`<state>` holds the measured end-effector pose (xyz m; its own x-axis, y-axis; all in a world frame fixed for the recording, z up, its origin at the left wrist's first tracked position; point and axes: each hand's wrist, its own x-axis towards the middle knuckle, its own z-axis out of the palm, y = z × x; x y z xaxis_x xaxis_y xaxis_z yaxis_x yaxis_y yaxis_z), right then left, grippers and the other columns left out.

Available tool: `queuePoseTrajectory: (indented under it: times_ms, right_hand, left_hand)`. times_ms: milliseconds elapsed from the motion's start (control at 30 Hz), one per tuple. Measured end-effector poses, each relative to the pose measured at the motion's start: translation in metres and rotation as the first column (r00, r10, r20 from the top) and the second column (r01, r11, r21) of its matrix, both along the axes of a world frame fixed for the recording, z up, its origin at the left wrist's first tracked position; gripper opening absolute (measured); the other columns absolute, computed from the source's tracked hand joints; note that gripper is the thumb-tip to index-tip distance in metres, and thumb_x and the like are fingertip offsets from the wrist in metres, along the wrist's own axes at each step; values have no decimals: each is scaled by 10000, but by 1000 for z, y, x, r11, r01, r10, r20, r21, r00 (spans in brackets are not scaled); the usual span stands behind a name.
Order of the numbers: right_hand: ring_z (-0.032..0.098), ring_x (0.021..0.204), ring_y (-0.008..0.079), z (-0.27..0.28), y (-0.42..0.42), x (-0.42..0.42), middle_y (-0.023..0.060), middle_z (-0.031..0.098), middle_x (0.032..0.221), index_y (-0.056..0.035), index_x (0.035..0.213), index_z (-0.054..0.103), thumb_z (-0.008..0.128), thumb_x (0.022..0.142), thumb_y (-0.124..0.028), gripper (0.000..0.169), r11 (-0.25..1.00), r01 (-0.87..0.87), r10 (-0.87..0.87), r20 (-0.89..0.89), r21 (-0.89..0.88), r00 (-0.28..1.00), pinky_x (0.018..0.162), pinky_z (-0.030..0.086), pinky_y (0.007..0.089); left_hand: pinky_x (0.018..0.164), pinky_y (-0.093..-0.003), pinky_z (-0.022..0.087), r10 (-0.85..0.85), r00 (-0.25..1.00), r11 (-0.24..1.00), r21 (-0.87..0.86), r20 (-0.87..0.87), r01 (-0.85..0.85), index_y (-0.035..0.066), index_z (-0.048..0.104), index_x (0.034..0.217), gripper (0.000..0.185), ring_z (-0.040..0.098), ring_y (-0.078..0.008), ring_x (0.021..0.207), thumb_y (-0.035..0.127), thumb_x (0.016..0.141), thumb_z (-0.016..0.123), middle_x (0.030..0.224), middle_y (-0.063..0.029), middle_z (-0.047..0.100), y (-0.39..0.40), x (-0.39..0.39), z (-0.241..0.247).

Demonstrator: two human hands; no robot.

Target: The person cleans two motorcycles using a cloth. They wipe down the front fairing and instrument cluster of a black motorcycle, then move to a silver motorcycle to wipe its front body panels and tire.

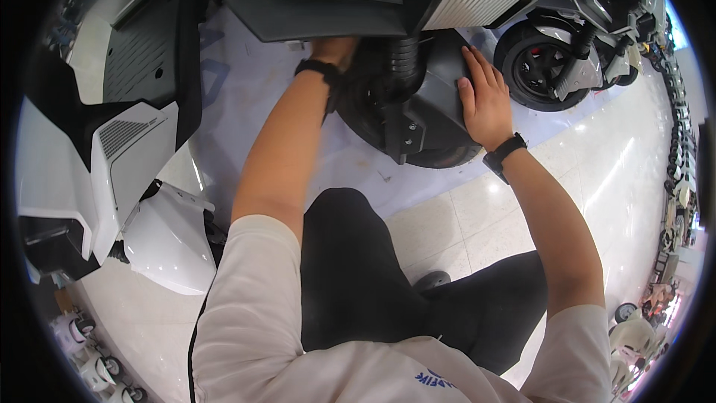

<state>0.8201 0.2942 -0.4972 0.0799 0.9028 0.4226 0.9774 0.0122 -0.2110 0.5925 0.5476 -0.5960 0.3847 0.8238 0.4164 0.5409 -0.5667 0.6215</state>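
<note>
Before me stands a dark grey electric scooter [330, 17], its front wheel [358, 117] under the body. My right hand [485, 102] lies flat on the side of the dark front fender [444, 87], thumb apart from the fingers, gripping nothing. Beneath the lower edge of the grey body panel, on the wheel's left side, reaches my left hand [334, 51]. Its fingers are hidden there, so what they touch cannot be seen. A ribbed black fork boot [404, 59] rises between my hands, above a bolted fork bracket [411, 133].
A white scooter [134, 145] stands close on my left, its white front fender [168, 240] near my left arm. On the right is another scooter's front wheel [540, 64]. Pale matting [358, 176] lies under the grey scooter, over glossy floor tiles [447, 229]. More scooters line the far edges.
</note>
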Motion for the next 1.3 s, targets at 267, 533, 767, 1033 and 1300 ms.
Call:
queuePoseTrajectory:
  times_ms: [267,533,767,1033,1300]
  right_hand:
    - [516,1335,387,3,6,1,131,530,1546,-129,1533,516,504,1055,-339,522,998,-63,63,-80,10,995,1146,385,477]
    - [532,1300,379,1,6,2,130,539,1534,-119,1528,522,516,1045,-323,524,997,-68,69,-79,22,994,1136,393,467]
    - [547,1276,377,-1,8,3,126,556,1518,-121,1516,536,523,1042,-321,515,996,-75,78,-70,46,994,1117,408,458]
    - [549,1280,366,0,13,-3,116,558,1516,-131,1513,539,521,1045,-349,517,995,-79,84,-78,54,993,1105,415,458]
    - [537,1313,349,-3,3,8,90,545,1529,-154,1523,525,512,1051,-391,528,997,-64,67,-79,35,995,1106,412,459]
  left_hand:
    - [977,-365,508,498,445,827,-561,745,14,-26,708,1235,313,699,-313,1129,193,1068,559,1138,-207,746,-46,-28,-73]
    - [812,-407,557,5,960,984,170,278,-54,54,750,1104,184,712,-330,907,90,928,708,1014,-181,746,-84,-15,31]
    - [853,-437,569,-291,956,954,56,-36,293,81,757,1155,246,711,-379,992,121,921,696,1076,-199,748,-36,-4,52]
    - [886,-423,561,-136,984,991,-22,-120,134,55,741,1196,271,707,-351,1037,161,957,669,1124,-200,745,22,-10,31]
    - [918,-410,553,-93,992,995,-41,-90,90,30,725,1237,309,703,-323,1082,201,994,643,1171,-201,742,34,10,-3]
